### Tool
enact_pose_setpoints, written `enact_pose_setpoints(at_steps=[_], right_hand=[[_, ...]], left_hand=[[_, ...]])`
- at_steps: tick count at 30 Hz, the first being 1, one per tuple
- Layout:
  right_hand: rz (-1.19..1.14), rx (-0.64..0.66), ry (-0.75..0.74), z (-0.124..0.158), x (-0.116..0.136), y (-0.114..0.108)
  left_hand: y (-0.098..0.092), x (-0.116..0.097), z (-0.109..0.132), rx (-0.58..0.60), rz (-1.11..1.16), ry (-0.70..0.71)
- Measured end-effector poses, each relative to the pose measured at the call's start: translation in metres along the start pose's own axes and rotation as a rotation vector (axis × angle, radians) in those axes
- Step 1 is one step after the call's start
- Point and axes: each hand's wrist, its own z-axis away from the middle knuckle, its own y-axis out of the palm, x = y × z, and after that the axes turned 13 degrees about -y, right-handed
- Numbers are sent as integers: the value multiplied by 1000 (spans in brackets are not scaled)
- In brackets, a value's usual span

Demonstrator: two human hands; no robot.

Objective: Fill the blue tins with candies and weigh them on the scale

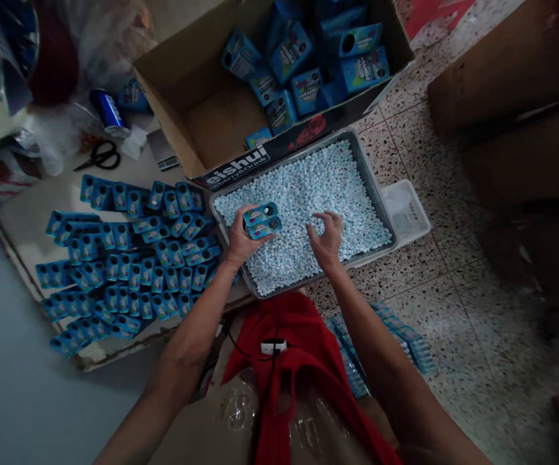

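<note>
My left hand (pixel 241 240) is closed around two small blue candy boxes (pixel 261 220), held side by side over the left part of a grey tray (pixel 373 187). Each box has a round hole near its right end; white shows in the upper one. Small pale blue and white candies (pixel 303 174) fill the tray. Over their right half hovers my right hand (pixel 326 239), fingers bent, with a gap between thumb and forefinger. No candy can be made out in it. Many similar blue boxes (pixel 129 265) stand in rows on the table at left.
Behind the tray, a cardboard carton (pixel 212 129) holds more blue boxes (pixel 306 90). Scissors (pixel 100 155) and a blue can (pixel 109 111) lie at the table's back left. A clear plastic container (pixel 408 210) sits beyond the tray's right side. Brown cartons (pixel 497 90) stand at right.
</note>
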Motion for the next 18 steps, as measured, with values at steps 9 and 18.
enact_pose_setpoints(at_steps=[9,18], right_hand=[[347,185,-67,15,-7,7],[161,323,100,-15,42,65]], left_hand=[[-26,20,3,58,122,53],[-29,29,20,75,230,36]])
